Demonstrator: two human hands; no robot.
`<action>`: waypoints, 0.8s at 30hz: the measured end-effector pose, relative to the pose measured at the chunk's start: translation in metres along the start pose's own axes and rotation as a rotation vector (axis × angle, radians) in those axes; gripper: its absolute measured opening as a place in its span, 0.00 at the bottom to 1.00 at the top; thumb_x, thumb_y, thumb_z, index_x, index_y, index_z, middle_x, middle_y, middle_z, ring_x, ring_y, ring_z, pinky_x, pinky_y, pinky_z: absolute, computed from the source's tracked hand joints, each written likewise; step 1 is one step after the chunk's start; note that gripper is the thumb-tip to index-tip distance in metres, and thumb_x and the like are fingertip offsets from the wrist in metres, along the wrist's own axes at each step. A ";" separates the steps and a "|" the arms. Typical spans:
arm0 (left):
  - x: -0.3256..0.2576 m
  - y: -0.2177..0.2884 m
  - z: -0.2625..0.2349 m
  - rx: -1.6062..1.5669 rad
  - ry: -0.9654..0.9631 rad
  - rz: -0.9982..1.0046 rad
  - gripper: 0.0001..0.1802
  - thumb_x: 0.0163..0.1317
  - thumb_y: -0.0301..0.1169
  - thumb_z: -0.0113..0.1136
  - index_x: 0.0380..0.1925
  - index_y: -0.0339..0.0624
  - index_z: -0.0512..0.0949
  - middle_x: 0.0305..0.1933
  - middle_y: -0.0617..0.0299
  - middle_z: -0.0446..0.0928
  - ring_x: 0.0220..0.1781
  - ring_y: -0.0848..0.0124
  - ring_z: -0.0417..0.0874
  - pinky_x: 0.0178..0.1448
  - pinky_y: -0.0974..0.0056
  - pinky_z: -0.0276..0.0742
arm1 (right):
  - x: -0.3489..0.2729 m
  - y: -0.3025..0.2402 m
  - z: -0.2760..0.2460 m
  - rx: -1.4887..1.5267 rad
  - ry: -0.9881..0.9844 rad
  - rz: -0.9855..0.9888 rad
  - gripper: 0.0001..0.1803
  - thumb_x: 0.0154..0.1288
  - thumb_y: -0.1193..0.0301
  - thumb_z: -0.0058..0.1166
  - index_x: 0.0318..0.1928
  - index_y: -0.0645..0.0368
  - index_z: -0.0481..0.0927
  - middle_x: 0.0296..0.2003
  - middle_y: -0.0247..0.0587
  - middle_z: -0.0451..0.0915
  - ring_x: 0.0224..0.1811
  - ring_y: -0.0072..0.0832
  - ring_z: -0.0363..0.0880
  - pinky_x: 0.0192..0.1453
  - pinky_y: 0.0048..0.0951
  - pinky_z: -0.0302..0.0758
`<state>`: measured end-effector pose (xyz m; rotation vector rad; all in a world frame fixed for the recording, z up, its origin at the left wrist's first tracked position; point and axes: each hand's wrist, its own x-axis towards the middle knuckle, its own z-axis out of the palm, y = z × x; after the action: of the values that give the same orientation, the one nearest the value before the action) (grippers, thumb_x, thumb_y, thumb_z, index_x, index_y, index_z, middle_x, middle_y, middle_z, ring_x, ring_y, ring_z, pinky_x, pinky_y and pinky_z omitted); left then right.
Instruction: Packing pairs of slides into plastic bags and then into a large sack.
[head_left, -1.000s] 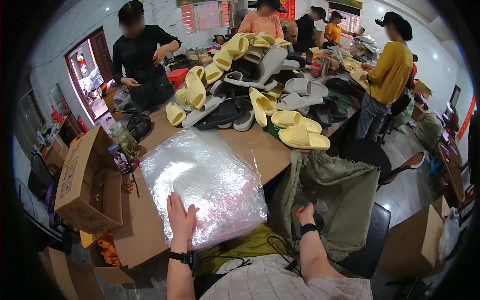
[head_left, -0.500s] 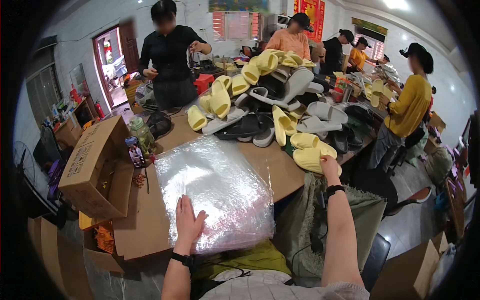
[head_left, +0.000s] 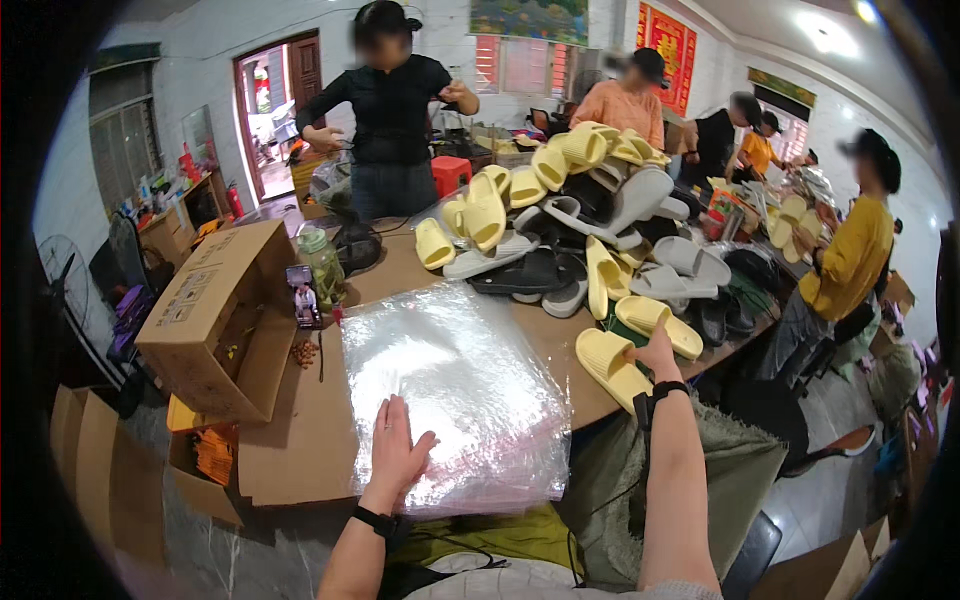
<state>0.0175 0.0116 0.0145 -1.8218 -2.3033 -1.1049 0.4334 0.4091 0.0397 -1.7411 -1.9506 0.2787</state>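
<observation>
My left hand (head_left: 402, 450) lies flat, fingers stretched, on a stack of clear plastic bags (head_left: 450, 370) at the table's near edge. At the right, my right hand (head_left: 655, 356) grips a pale yellow slipper (head_left: 608, 362), thumb at its foot opening; some of the fingers are hidden. Just beyond, a second yellow slipper (head_left: 682, 335) lies close to my fingers. Behind them rises a heap of yellow, grey and black slippers, among them a grey slipper (head_left: 640, 200) and a black slipper (head_left: 520, 272).
An open cardboard box (head_left: 205, 320) lies on its side at the left, with a phone (head_left: 303, 297) and a glass jar (head_left: 322, 265) by it. Green cloth (head_left: 690, 470) hangs at the near right edge. Across the table stands a person in black (head_left: 385, 120); several others work at the right.
My right hand has drawn one yellow slipper nearer and leftward, away from the slipper beside it. My left hand stays on the bags. The whole view has shifted slightly.
</observation>
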 end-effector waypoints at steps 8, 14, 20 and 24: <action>-0.008 -0.010 -0.001 0.060 0.039 0.034 0.48 0.65 0.51 0.61 0.70 0.20 0.58 0.73 0.29 0.60 0.76 0.35 0.57 0.79 0.46 0.54 | -0.035 -0.031 0.018 -0.032 0.141 -0.029 0.16 0.57 0.62 0.65 0.36 0.63 0.85 0.38 0.54 0.83 0.44 0.53 0.82 0.48 0.50 0.78; -0.005 -0.009 0.000 0.057 0.051 0.024 0.47 0.64 0.51 0.61 0.68 0.19 0.60 0.71 0.28 0.63 0.75 0.33 0.58 0.79 0.46 0.55 | -0.067 -0.049 0.005 0.281 0.488 -0.246 0.12 0.54 0.72 0.65 0.32 0.66 0.76 0.29 0.48 0.75 0.33 0.45 0.75 0.38 0.41 0.71; -0.005 0.003 -0.009 0.043 0.012 -0.019 0.48 0.66 0.52 0.59 0.69 0.20 0.59 0.74 0.30 0.60 0.78 0.37 0.57 0.80 0.48 0.54 | -0.120 -0.151 -0.039 0.715 0.318 -0.310 0.03 0.67 0.78 0.57 0.36 0.66 0.76 0.29 0.40 0.74 0.31 0.27 0.71 0.38 0.29 0.70; -0.008 -0.002 -0.006 0.053 0.014 -0.041 0.47 0.66 0.51 0.59 0.71 0.22 0.58 0.75 0.32 0.60 0.78 0.37 0.55 0.80 0.48 0.54 | -0.165 -0.216 -0.013 1.091 -0.055 -0.303 0.03 0.69 0.79 0.55 0.40 0.67 0.76 0.30 0.40 0.76 0.33 0.21 0.71 0.39 0.27 0.70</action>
<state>0.0160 0.0011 0.0146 -1.7503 -2.3486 -1.0476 0.2608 0.2122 0.1140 -0.7219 -1.5466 1.0399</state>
